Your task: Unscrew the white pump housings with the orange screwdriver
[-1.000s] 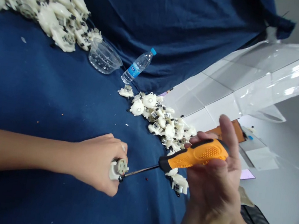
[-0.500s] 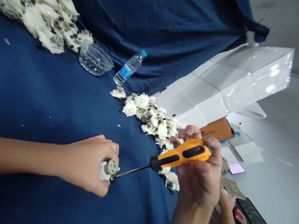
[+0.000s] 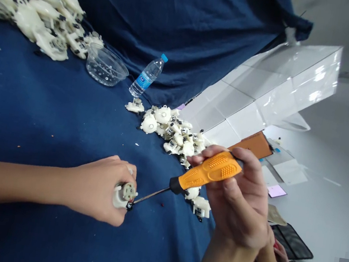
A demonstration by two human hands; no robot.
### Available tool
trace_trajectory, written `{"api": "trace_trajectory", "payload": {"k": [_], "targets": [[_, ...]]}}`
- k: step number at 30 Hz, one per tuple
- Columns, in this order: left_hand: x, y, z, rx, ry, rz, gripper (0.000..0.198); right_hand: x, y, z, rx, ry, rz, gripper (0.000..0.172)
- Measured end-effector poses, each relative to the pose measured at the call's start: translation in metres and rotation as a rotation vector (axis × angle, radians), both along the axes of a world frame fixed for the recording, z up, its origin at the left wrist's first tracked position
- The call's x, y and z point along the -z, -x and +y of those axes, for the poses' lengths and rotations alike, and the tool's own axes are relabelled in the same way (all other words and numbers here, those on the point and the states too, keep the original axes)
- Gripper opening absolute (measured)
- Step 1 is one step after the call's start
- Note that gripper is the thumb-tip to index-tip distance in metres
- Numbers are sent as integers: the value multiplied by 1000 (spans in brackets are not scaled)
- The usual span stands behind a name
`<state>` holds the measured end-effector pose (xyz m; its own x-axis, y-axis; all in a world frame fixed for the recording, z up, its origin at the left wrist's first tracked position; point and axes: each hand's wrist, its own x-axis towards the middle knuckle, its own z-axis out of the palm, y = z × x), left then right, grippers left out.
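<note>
Currently, left hand (image 3: 99,192): wrapping around a white plastic part (image 3: 117,199) and clamping it, knuckles up, with the round motor end (image 3: 128,191) facing out of the fist.
White plastic part: sitting inside the left fist, over the blue cloth (image 3: 77,123); whether it is touching the cloth is not showing.
Right hand (image 3: 244,211): curling its thumb and fingers about the orange handle (image 3: 209,171), closing on it, palm partly facing up.
Screwdriver shaft (image 3: 151,195): slanting down to the left, its tip meeting the small black fitting (image 3: 129,205) beside the motor end.
Step in hand: apparently working a screw at that fitting; whether the screwdriver is tightening or loosening it, a single view is not telling.
Next move: probably calling for a firm left fist, the tip seating squarely in the fitting, and the right fingers rolling the handle without tipping the shaft aside.
Smaller heap of white parts (image 3: 188,147): lying just beyond the handle.
Larger heap of white parts (image 3: 30,22): spreading at upper left, beside the clear bowl (image 3: 107,68).
Water bottle (image 3: 146,76): standing between bowl and smaller heap.
</note>
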<state>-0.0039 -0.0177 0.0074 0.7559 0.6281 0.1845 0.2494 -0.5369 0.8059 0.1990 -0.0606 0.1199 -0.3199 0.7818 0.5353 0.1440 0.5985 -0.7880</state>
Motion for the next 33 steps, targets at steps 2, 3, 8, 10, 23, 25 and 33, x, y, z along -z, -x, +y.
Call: {"api": "trace_trajectory", "payload": {"k": [2, 3, 8, 10, 23, 25, 33], "targets": [[-1, 1, 0, 14, -8, 5, 8, 1, 1, 0, 14, -2, -1, 32], [-2, 1, 0, 14, -14, 10, 7, 2, 2, 0, 26, -15, 10, 35], [-4, 2, -1, 20, -8, 23, 3, 7, 5, 5, 112, -26, 135, 29], [-3, 2, -1, 16, 5, 27, 4, 10, 6, 8, 133, -43, 170, 29], [4, -1, 0, 6, -33, 21, 6, 11, -7, 18, -1, 35, 34, 50], [10, -2, 1, 9, -59, 14, 3, 16, -11, 23, 26, 47, 79, 47], [14, -5, 3, 3, -125, 9, 10, 44, -52, 54, 413, 186, 749, 34]]}}
